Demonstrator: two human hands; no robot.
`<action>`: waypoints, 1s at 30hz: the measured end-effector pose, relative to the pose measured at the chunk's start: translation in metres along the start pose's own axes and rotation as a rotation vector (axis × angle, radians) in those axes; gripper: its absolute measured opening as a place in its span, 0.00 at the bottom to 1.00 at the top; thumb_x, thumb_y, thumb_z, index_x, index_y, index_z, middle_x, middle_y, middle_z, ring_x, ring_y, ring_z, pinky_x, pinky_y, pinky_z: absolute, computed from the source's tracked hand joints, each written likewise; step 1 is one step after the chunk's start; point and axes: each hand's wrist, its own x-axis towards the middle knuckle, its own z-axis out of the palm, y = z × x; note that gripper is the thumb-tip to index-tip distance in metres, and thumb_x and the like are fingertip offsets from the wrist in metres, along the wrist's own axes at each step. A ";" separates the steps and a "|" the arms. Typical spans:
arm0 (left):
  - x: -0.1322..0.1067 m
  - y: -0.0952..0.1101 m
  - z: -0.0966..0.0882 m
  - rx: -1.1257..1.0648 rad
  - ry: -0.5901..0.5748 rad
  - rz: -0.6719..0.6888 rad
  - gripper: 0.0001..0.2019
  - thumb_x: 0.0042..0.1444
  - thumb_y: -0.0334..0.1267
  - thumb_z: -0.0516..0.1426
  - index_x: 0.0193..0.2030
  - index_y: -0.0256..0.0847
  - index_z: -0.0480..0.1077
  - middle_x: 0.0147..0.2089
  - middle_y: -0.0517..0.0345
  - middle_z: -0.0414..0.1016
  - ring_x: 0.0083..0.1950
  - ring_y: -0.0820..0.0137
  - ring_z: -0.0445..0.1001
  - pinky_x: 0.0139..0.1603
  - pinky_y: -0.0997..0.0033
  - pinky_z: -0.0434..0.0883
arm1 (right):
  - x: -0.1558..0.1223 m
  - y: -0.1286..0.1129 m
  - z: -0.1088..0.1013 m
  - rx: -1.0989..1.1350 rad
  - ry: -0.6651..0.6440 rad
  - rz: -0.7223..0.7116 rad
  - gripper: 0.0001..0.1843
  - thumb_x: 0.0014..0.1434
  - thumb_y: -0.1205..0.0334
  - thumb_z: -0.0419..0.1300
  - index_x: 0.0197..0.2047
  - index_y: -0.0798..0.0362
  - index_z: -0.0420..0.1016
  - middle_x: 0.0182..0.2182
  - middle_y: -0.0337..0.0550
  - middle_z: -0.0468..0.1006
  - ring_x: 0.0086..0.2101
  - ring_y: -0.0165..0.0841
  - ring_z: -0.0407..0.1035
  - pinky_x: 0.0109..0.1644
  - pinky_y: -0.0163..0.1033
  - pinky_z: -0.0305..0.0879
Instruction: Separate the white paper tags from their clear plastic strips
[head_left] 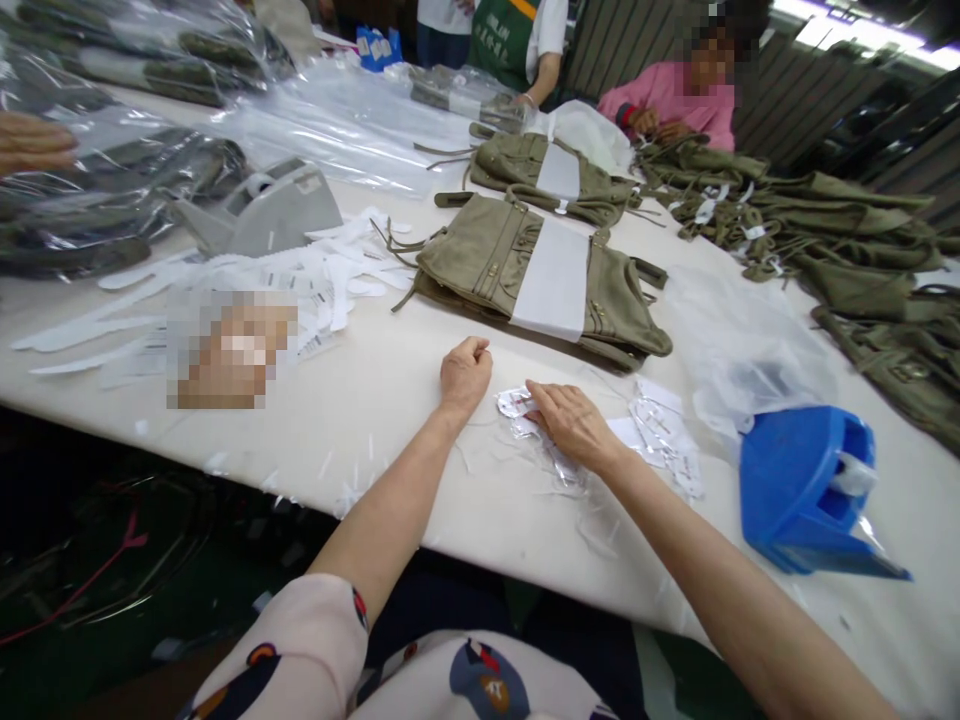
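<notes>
Hands | right hand point(574, 425) flat on tags point(514, 403) | left hand point(465, 372) fisted just beside

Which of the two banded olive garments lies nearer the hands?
The front garment, just beyond the left hand and right hand; the other garment lies behind it.

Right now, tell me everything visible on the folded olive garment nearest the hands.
The folded olive garment lies flat on the white table, folded to a rough rectangle. Fabric looks matte, suede-like; small metal fittings show on the front, and cords trail off its left edge. A white paper band wraps its middle. The left hand and right hand rest short of it, not touching.
</notes>
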 end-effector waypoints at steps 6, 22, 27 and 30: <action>0.002 -0.004 0.002 -0.021 0.010 0.020 0.12 0.50 0.29 0.52 0.39 0.36 0.73 0.38 0.52 0.77 0.39 0.69 0.74 0.46 0.71 0.68 | 0.011 -0.006 -0.005 -0.173 -0.097 -0.078 0.24 0.61 0.72 0.38 0.60 0.67 0.51 0.42 0.58 0.72 0.41 0.40 0.66 0.45 0.43 0.61; 0.002 -0.003 0.002 0.017 -0.001 -0.011 0.12 0.49 0.30 0.52 0.40 0.37 0.73 0.36 0.55 0.78 0.38 0.70 0.74 0.44 0.73 0.68 | -0.065 0.025 -0.033 -0.202 0.229 0.216 0.18 0.59 0.68 0.49 0.52 0.56 0.65 0.50 0.53 0.70 0.51 0.41 0.63 0.51 0.48 0.59; 0.001 -0.006 0.002 0.004 -0.005 0.015 0.12 0.49 0.30 0.52 0.39 0.37 0.73 0.36 0.56 0.78 0.38 0.71 0.74 0.44 0.74 0.68 | -0.025 0.005 -0.012 -0.018 0.035 -0.035 0.21 0.59 0.68 0.49 0.56 0.57 0.62 0.54 0.52 0.66 0.53 0.39 0.60 0.54 0.46 0.57; 0.001 -0.006 0.002 0.006 -0.005 0.024 0.12 0.49 0.29 0.52 0.39 0.38 0.73 0.36 0.56 0.78 0.38 0.71 0.74 0.44 0.74 0.68 | -0.014 0.008 -0.009 -0.045 -0.016 -0.086 0.20 0.59 0.68 0.48 0.55 0.59 0.61 0.51 0.54 0.69 0.48 0.39 0.64 0.51 0.44 0.58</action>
